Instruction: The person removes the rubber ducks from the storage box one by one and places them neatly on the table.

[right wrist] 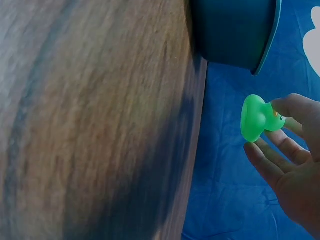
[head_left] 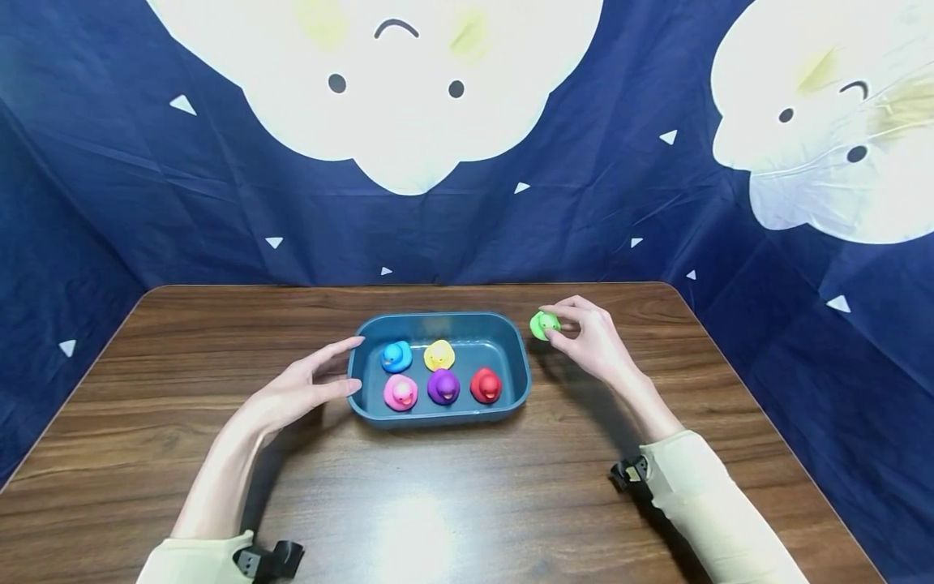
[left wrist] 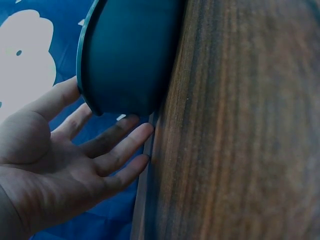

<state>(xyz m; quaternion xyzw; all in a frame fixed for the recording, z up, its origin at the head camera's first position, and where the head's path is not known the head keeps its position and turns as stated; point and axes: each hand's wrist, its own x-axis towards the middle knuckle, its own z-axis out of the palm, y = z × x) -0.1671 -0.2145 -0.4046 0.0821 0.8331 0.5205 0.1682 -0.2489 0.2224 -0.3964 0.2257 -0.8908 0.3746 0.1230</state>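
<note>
Aloft, right fingers (right wrist: 262,162) pinch green duck (right wrist: 253,119); left fingers (head_left: 336,351), spread apart, touch tray (head_left: 438,418).

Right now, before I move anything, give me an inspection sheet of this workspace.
Surface: brown wood-grain table, shiny toward the person.
Job's things: blue tray holding a blue duck, yellow duck, pink duck, purple duck and red duck; green duck outside it.
Clutter: nothing seen.
Left hand: fingers spread, touching the tray's left end.
Right hand: fingers pinch the green duck, off the table.
Cables: nothing seen.
Surroundings: dark-blue backdrop with white clouds.
</note>
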